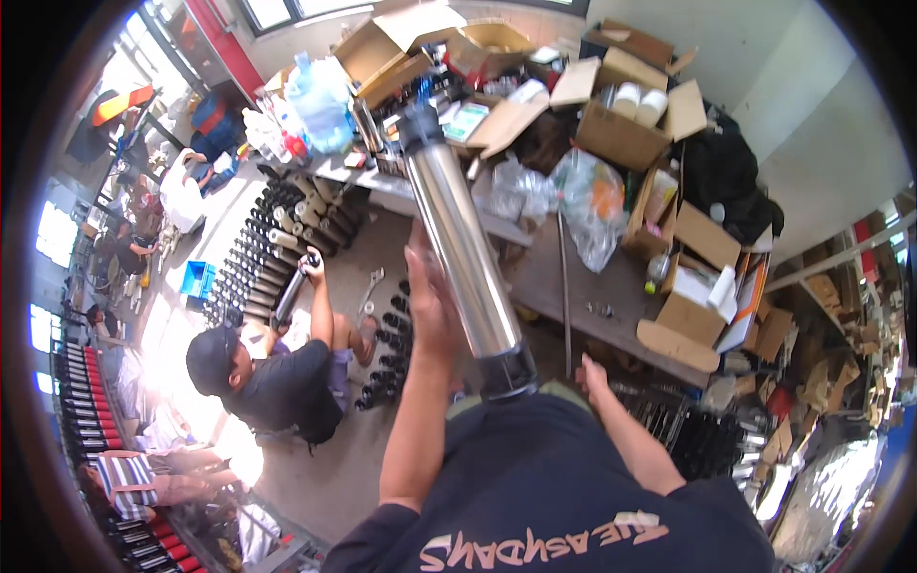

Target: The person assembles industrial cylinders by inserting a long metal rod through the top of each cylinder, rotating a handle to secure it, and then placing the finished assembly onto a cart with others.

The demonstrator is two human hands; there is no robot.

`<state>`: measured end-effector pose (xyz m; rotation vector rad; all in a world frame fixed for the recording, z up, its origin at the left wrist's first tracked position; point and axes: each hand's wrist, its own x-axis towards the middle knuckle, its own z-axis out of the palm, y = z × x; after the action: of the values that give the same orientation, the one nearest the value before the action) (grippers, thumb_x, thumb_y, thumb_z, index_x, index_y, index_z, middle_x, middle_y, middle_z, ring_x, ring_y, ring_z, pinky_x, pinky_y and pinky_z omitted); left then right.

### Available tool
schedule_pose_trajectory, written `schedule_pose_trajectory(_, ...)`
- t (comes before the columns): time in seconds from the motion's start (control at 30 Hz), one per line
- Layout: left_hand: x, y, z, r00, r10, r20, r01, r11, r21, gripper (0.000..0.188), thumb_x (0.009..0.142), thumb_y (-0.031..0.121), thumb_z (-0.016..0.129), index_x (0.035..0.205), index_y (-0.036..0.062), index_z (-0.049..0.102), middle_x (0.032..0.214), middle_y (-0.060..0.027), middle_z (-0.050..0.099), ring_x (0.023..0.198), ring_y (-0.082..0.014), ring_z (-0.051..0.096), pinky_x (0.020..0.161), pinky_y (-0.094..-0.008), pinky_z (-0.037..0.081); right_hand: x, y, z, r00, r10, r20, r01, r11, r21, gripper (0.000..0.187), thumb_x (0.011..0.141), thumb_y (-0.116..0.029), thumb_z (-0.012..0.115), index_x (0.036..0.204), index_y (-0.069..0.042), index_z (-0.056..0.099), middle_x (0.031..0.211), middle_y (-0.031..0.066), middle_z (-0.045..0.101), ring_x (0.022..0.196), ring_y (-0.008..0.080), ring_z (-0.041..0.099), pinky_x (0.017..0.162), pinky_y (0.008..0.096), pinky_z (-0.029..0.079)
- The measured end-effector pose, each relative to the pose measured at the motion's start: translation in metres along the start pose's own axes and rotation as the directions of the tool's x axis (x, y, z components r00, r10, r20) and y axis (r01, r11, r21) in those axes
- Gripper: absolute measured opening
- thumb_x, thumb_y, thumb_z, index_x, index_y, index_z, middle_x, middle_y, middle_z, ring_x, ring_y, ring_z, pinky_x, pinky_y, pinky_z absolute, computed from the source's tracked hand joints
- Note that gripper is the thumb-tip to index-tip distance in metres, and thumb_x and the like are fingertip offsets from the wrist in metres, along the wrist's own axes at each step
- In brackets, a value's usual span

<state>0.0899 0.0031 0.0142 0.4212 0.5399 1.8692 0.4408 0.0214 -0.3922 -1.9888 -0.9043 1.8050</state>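
Observation:
A shiny steel cylinder (463, 244) with black ends slants upright in front of my chest. My left hand (432, 301) is wrapped round its side from the left; some of the fingers are hidden behind the tube. Lower on the right, my right hand (593, 378) hangs beside the bench edge with its fingers loosely apart and nothing visible in them. Close to it, a long thin metal rod (564, 296) stands against the bench, apart from the hand as far as I can see.
A cluttered workbench (621, 310) holds open cardboard boxes (621, 134), plastic bags (590, 196) and a large water bottle (320, 100). At left, a co-worker in a black cap (212, 361) squats, holding a similar tube (289, 301) by rows of cylinders (253, 258). A wrench (373, 284) and black parts (387, 349) lie on the floor.

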Motion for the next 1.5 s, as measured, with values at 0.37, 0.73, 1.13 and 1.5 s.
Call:
schedule_pose_trajectory(0.37, -0.001, -0.035, -0.056, 0.932, -0.239, -0.271, 0.325, 0.885, 0.335, 0.073, 0.100, 0.068, 0.024, 0.115, 0.0031, 0.054, 0.084, -0.0149, 0.065, 0.065, -0.0275, 0.069, 0.058, -0.0407, 0.059, 0.009, -0.029, 0.057, 0.965, 0.074, 0.253, -0.121, 0.977, 0.176, 0.028, 0.092, -0.035, 0.067, 0.082, -0.010, 0.059, 0.072, 0.0032, 0.058, 0.061, 0.0180, 0.056, 0.057, 0.0344, 0.047)
schedule_pose_trajectory(0.73, -0.003, -0.016, -0.047, 0.943, -0.330, 0.049, 0.334, 0.935, -0.121, 0.075, 0.099, 0.068, 0.020, 0.114, 0.0026, 0.055, 0.092, -0.0172, 0.063, 0.072, -0.0304, 0.064, 0.064, -0.0468, 0.057, -0.018, -0.024, 0.042, 0.986, 0.028, 0.161, -0.056, 0.984, 0.169, 0.049, 0.090, -0.045, 0.068, 0.120, -0.009, 0.055, 0.106, 0.0065, 0.061, 0.085, 0.0183, 0.062, 0.062, 0.0310, 0.049)
schedule_pose_trajectory(1.13, 0.027, -0.025, -0.021, 0.833, -0.550, -0.054, 0.553, 0.829, 0.084, 0.079, 0.096, 0.074, 0.028, 0.110, 0.0018, 0.058, 0.088, -0.0150, 0.065, 0.071, -0.0292, 0.067, 0.065, -0.0427, 0.058, -0.060, 0.101, -0.041, 0.931, -0.229, -0.283, 0.179, 0.965, -0.191, 0.041, 0.092, -0.039, 0.069, 0.102, 0.001, 0.068, 0.087, 0.0086, 0.071, 0.069, 0.0169, 0.064, 0.064, 0.0319, 0.053)
schedule_pose_trajectory(1.5, -0.125, -0.256, 0.057, 0.502, -0.857, 0.112, 0.493, 0.390, 0.778, 0.048, 0.103, 0.030, 0.053, 0.141, 0.0013, 0.043, 0.129, -0.0157, 0.059, 0.117, -0.0214, 0.056, 0.102, -0.0342, 0.043, -0.328, -0.064, -0.103, 0.867, -0.490, -0.088, 0.498, 0.856, 0.138, 0.076, 0.081, -0.032, 0.081, 0.141, 0.000, 0.045, 0.123, 0.0120, 0.063, 0.112, 0.0181, 0.057, 0.097, 0.0332, 0.047)
